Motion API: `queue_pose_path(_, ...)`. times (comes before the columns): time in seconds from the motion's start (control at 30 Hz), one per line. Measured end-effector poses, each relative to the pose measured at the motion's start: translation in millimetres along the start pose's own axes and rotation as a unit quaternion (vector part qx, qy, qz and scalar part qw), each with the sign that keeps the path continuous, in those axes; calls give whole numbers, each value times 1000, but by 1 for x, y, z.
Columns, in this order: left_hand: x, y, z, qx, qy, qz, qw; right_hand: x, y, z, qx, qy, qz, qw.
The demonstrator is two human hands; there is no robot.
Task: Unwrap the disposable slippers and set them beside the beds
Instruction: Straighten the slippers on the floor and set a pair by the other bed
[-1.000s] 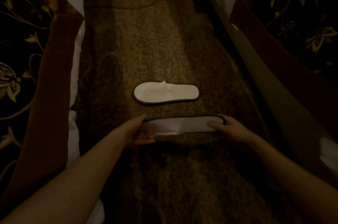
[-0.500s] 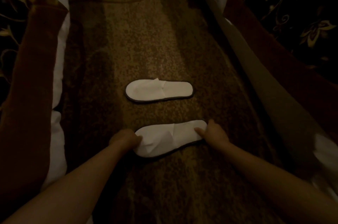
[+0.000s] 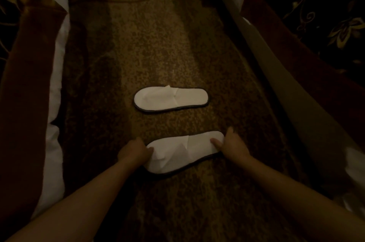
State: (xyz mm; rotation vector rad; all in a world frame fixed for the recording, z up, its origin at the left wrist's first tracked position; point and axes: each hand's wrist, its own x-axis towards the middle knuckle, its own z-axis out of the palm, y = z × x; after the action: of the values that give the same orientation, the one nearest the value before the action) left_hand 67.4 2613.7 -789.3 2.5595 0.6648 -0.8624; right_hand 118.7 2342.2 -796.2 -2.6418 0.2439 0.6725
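Note:
Two white disposable slippers with dark edging lie flat on the brown carpet between two beds. The far slipper [image 3: 170, 98] lies crosswise, toe to the left, with nothing touching it. The near slipper [image 3: 184, 152] lies parallel to it, slightly slanted. My left hand [image 3: 134, 152] grips its toe end, fingers curled on the edge. My right hand [image 3: 232, 145] holds its heel end, thumb on top of the insole.
A bed with a brown runner and white sheet [image 3: 55, 87] lines the left side. A second bed with a dark floral cover [image 3: 324, 24] and a grey skirt [image 3: 286, 87] lines the right. Something pale and crinkled [image 3: 355, 164] lies at the right edge. The carpet aisle [image 3: 158, 34] stretches ahead.
The near slipper was held on edge above the carpet a second ago; now it lies flat, sole down, closer to me, with both hands still on its ends.

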Motion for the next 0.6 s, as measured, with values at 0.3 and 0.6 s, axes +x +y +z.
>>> queue_pose_path(0.3,69,26,-59,-105,109,74,986,69,-46,-54,53,8,-148,988)
queue_pose_path(0.6,79,26,-44,-12,44,41,998,97,-57,-21,-104,-31,-135,985)
